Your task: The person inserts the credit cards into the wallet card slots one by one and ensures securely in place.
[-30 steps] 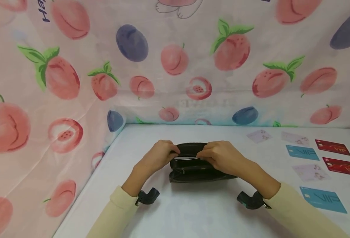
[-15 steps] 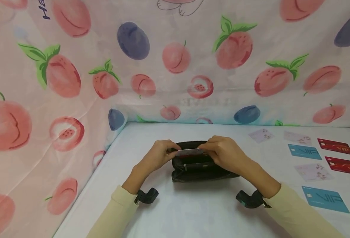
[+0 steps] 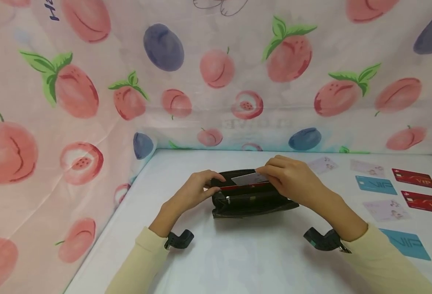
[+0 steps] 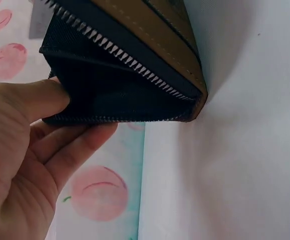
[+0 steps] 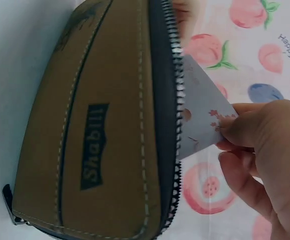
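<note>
A zip-around wallet (image 3: 254, 204) stands unzipped on the white table, its dark inside facing me. Its outside is brown with "Shabili" lettering, as the right wrist view shows. My left hand (image 3: 191, 191) pinches the wallet's far left edge, thumb inside and fingers behind. Between thumb and fingers of my right hand (image 3: 298, 181) is a pale card (image 5: 205, 112) with a flower print, tilted. Its lower part overlaps the wallet's mouth, near the zipper teeth. Inside the wallet shows the edge of a red card (image 3: 250, 186).
Several cards lie on the right of the table: red VIP cards (image 3: 414, 178), a blue VIP card (image 3: 375, 185) with another blue card (image 3: 410, 244) nearer me, partly behind my right sleeve, and pale printed cards (image 3: 386, 210). Fruit-print cloth (image 3: 216, 110) hangs behind and at left.
The pale card has risen out of the wallet's pocket and tilted, moving up and right with my right hand. My left hand has let go of the card and now holds the wallet's edge.
</note>
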The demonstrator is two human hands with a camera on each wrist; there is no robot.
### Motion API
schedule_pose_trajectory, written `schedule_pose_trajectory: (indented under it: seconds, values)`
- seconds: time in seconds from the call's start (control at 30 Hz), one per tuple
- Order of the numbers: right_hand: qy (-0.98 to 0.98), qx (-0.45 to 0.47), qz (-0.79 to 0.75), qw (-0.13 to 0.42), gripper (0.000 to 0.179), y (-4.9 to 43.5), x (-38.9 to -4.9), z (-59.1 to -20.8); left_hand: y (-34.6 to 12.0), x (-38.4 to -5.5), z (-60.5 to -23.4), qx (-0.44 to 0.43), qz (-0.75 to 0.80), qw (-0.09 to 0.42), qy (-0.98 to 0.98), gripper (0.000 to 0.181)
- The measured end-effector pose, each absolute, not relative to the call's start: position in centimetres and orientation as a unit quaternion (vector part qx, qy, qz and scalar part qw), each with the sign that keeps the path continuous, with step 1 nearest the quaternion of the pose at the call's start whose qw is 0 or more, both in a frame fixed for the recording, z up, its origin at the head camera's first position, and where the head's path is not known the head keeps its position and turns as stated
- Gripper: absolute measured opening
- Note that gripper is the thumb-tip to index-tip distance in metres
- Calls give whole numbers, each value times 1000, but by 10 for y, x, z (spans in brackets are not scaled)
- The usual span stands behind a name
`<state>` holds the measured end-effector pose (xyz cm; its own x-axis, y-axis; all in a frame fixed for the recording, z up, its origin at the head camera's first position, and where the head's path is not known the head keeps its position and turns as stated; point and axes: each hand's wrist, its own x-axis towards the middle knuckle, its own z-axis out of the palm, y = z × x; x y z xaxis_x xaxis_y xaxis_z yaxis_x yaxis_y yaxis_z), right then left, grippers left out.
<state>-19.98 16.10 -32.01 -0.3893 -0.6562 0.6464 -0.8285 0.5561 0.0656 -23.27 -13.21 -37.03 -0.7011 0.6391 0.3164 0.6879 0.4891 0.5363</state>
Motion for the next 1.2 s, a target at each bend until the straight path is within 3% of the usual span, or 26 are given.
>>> schedule_pose_trajectory:
  seconds: [0.5,0.9,1.2]
  values:
    - [-817,475,103,310,33,151,-207,-322,-139,-235,-369,-395,-414,-65,-817,51]
    - [-827,482,83,277,29,128,-209,-328,-143,-237,-373,-360,-473,-101,-798,45]
    - [-828,469,170,256,22,121,-210,-335,-151,-242,-379,-360,-515,-130,-767,40]
